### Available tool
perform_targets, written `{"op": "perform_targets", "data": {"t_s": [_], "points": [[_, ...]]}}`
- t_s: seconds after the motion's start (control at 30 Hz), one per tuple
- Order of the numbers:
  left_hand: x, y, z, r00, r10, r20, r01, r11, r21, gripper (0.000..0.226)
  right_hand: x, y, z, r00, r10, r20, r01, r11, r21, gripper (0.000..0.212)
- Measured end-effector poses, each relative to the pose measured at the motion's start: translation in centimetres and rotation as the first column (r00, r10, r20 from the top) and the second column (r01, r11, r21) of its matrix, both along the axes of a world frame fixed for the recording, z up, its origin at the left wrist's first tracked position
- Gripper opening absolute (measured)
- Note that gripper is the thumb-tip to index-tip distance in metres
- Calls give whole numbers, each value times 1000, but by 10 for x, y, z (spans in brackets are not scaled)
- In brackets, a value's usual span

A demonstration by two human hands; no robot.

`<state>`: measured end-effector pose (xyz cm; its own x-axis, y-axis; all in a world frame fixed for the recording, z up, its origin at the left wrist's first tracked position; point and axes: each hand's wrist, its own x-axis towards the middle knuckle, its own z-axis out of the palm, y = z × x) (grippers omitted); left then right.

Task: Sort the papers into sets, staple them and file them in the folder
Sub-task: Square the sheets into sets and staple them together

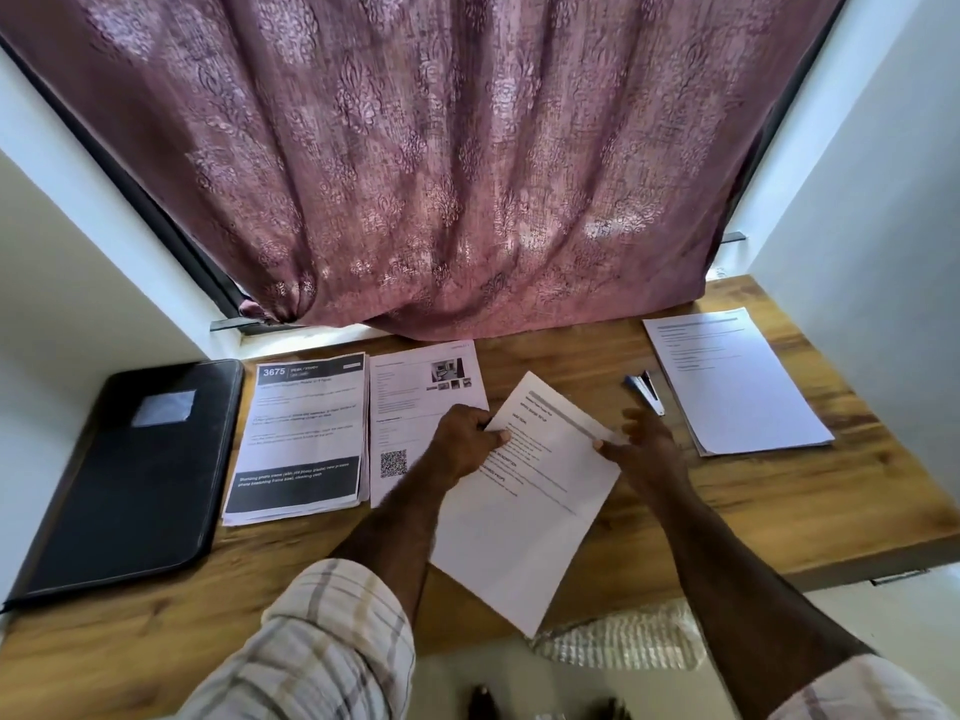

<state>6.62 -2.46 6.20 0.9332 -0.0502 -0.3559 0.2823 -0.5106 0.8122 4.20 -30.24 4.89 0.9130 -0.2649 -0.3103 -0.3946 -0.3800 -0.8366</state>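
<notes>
2 hands (470, 441) (641, 444) are pinching 1 sheet (524, 506) by its edges; a loosening grip risks dropping it off the tabletop (779, 511).

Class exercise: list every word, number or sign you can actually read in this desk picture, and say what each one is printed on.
"3675": white number in the black header of the left stack of printed sheets.
QR code, no readable text: white sheet with small photos.
Too blurred to read: tilted white sheet held by the left hand and right hand; right white paper stack.
No text visible: black folder with a clear window.
</notes>
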Motion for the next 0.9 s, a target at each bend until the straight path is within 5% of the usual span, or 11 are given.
{"op": "perform_targets", "data": {"t_s": [0.1, 0.23, 0.3, 0.43, 0.53, 0.63, 0.67, 0.77, 0.9], "points": [[10, -6, 7, 992, -98, -80, 103, 992, 66, 23, 28, -5, 0, 983, 181, 35, -159, 931, -328, 80], [25, -22, 10, 959, -244, -146, 252, 967, 39, 25, 66, -9, 18, 869, 478, 126, -479, 877, -20, 13], [30, -30, 9, 948, -267, -175, 283, 956, 73, 28, 76, -12, 25, 807, 555, 203, -574, 818, 43, 3], [46, -57, 11, 935, -273, -226, 309, 941, 142, 30, 100, -42, 16, 748, 628, 214, -655, 751, 84, 7], [58, -70, 14, 918, -266, -293, 306, 947, 97, 25, 114, -61, -1, 864, 472, 174, -497, 854, 151, 18], [68, -76, 11, 910, -214, -356, 275, 953, 130, 22, 121, -81, -11, 959, 273, 72, -241, 925, -294, 14], [71, -78, 11, 907, -196, -373, 268, 951, 153, 21, 122, -87, -17, 962, 273, -16, -257, 882, -395, 36], [75, -83, 12, 897, -174, -407, 272, 942, 197, 18, 128, -97, -29, 930, 326, -173, -369, 829, -420, 77], [74, -83, 11, 890, -182, -418, 297, 927, 228, 24, 138, -97, -37, 929, 339, -150, -370, 812, -452, 60]]}}
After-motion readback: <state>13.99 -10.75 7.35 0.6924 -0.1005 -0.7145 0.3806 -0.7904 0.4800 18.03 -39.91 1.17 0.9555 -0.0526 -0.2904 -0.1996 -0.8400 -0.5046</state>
